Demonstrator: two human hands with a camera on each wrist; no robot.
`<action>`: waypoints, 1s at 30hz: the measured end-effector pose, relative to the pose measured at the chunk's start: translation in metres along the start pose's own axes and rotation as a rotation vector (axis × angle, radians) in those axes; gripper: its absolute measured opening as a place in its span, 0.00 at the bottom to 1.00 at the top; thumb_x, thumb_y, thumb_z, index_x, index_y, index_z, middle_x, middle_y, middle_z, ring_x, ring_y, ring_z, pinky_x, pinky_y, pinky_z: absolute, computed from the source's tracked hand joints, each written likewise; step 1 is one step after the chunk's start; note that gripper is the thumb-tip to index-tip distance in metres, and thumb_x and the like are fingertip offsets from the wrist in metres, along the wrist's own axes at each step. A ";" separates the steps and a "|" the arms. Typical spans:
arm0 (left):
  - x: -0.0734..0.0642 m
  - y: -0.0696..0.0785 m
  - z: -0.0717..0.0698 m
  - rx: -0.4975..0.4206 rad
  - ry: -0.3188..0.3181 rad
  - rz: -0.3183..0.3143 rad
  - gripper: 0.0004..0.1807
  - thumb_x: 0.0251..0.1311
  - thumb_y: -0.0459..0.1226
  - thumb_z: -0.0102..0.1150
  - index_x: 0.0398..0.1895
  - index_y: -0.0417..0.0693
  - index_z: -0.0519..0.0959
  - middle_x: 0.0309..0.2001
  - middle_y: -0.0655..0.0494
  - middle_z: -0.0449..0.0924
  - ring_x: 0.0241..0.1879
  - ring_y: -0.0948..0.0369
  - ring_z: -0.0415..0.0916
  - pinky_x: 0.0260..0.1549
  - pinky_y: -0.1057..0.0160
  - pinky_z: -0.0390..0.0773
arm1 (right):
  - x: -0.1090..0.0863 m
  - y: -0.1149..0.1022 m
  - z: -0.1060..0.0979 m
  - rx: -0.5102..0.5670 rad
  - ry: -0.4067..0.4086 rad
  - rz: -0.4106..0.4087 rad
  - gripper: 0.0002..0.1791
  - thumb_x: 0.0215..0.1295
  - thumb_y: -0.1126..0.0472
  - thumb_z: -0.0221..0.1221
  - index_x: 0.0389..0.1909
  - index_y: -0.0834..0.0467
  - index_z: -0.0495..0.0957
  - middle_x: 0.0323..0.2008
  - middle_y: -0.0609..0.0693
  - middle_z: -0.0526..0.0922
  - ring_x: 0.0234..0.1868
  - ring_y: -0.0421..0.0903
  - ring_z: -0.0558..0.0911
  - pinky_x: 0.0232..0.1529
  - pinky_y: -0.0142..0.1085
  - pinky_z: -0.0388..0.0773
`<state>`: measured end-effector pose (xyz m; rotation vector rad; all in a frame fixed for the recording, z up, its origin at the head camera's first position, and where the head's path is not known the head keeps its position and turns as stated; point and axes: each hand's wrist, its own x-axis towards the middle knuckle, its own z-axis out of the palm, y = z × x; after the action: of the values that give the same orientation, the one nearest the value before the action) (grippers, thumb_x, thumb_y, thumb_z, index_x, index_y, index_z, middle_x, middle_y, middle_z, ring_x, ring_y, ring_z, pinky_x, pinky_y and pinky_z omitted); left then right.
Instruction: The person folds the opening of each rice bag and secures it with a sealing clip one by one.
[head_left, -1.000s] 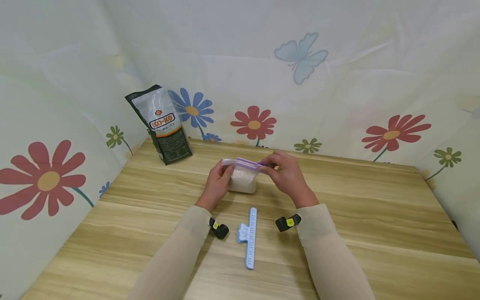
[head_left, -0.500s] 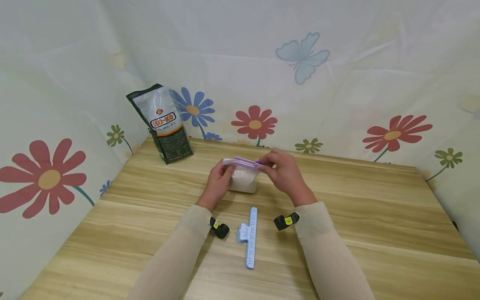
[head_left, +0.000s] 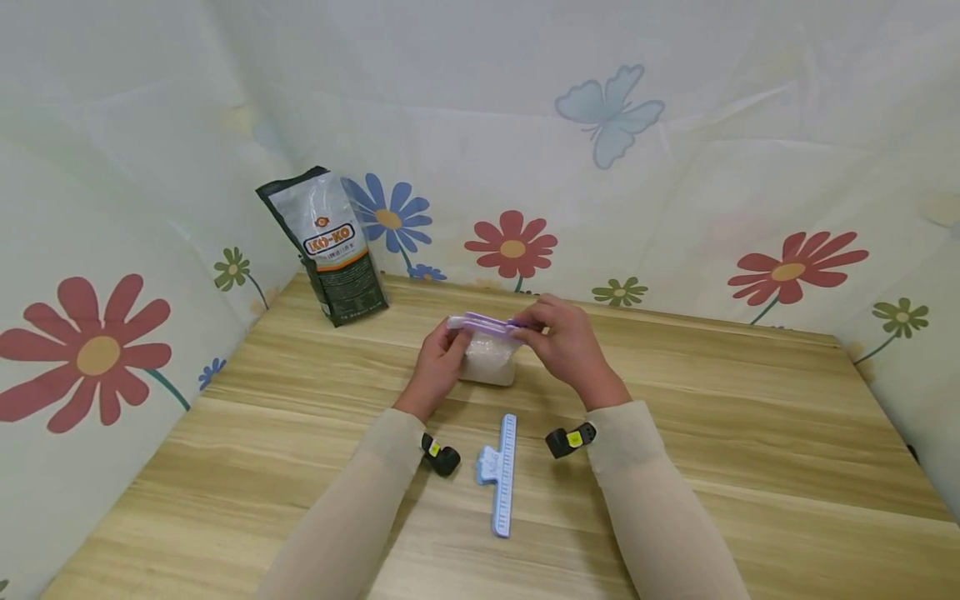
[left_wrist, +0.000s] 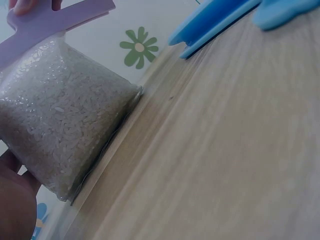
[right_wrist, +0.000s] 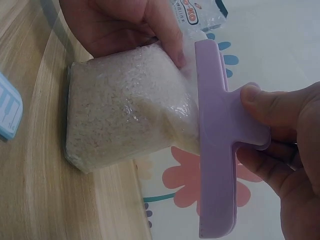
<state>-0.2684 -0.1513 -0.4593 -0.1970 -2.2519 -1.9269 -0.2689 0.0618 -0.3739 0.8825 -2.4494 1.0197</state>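
The left hand (head_left: 437, 367) pinches the upper left of a clear rice bag (head_left: 489, 360) on the surface (head_left: 712, 417); the right hand (head_left: 566, 346) pinches a purple clip (right_wrist: 216, 140) at its top. A blue clip (head_left: 505, 475) lies nearer.

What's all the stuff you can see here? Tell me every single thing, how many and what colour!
rice bag: 1, clear with white rice, on the table between the hands
purple clip: 1, purple, at the bag's top
blue clip: 1, light blue, on the table nearer the person
KO-KO packet: 1, silver and dark green, back left
table: 1, wood-brown, underneath
backdrop: count unclear, white with colourful flowers and a blue butterfly, behind the table
wrist cameras: 2, black with yellow labels, one per wrist
sleeves: 2, beige, on the arms
left hand: 1, bare, gripping the bag
right hand: 1, bare, pinching the purple clip
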 end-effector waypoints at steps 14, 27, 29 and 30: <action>-0.001 0.001 0.001 -0.010 0.007 0.004 0.15 0.79 0.40 0.48 0.59 0.42 0.77 0.54 0.42 0.81 0.48 0.61 0.73 0.52 0.65 0.73 | 0.005 -0.004 0.003 0.004 0.000 -0.056 0.05 0.61 0.64 0.71 0.37 0.60 0.89 0.32 0.52 0.84 0.33 0.46 0.83 0.34 0.36 0.79; 0.000 0.001 0.000 -0.007 -0.014 0.012 0.16 0.80 0.40 0.46 0.62 0.43 0.76 0.58 0.42 0.80 0.52 0.59 0.74 0.58 0.60 0.74 | 0.008 -0.008 0.005 -0.004 -0.008 -0.082 0.05 0.61 0.63 0.71 0.37 0.60 0.89 0.33 0.52 0.84 0.34 0.45 0.81 0.37 0.38 0.84; 0.000 0.002 0.000 -0.010 -0.015 0.012 0.16 0.80 0.39 0.46 0.61 0.42 0.75 0.59 0.42 0.80 0.53 0.58 0.74 0.60 0.59 0.74 | 0.009 -0.009 0.006 -0.001 -0.008 -0.085 0.05 0.61 0.64 0.71 0.37 0.60 0.89 0.33 0.52 0.84 0.34 0.45 0.82 0.38 0.38 0.84; 0.000 0.002 0.000 -0.010 -0.015 0.012 0.16 0.80 0.39 0.46 0.61 0.42 0.75 0.59 0.42 0.80 0.54 0.58 0.75 0.60 0.58 0.74 | 0.009 -0.009 0.006 0.002 -0.007 -0.087 0.05 0.61 0.64 0.71 0.37 0.60 0.89 0.33 0.52 0.84 0.34 0.45 0.82 0.38 0.38 0.84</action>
<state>-0.2680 -0.1510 -0.4570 -0.2272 -2.2456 -1.9375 -0.2700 0.0487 -0.3686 0.9859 -2.3939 0.9899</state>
